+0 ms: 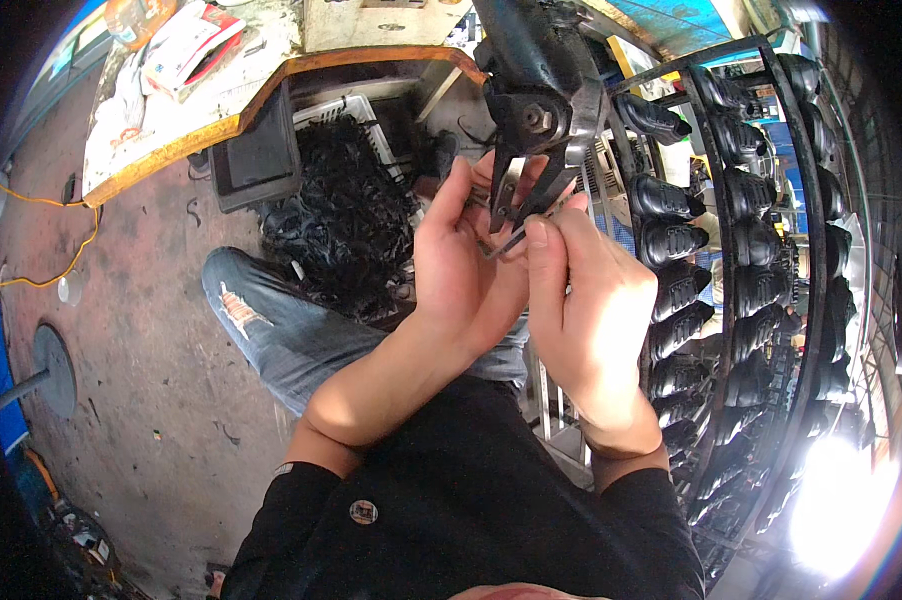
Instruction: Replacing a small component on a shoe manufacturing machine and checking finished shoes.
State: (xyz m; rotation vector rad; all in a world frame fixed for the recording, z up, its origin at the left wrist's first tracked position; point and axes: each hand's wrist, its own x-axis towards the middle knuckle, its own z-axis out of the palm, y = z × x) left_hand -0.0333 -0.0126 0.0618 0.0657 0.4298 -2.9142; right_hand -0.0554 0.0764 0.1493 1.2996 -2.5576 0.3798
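Observation:
A black machine head [546,70] with a large bolt comes down from the top, ending in two narrow jaws [521,195]. My left hand [461,270] is cupped on the left side of the jaws, palm up and thumb raised; its other fingers are partly hidden behind them. My right hand [591,290] is on the right, thumb and forefinger pinched on a thin dark strip [508,243] just below the jaw tips. The strip slants over my left palm. Whether it touches the jaws I cannot tell.
Left of the machine stands a worn workbench [191,130] with an orange edge. Under it are a dark bin [256,165], a white crate [366,120] and a heap of black scraps [341,220]. A rack of black shoes [671,240] fills the right. A round-based stand [56,370] is far left.

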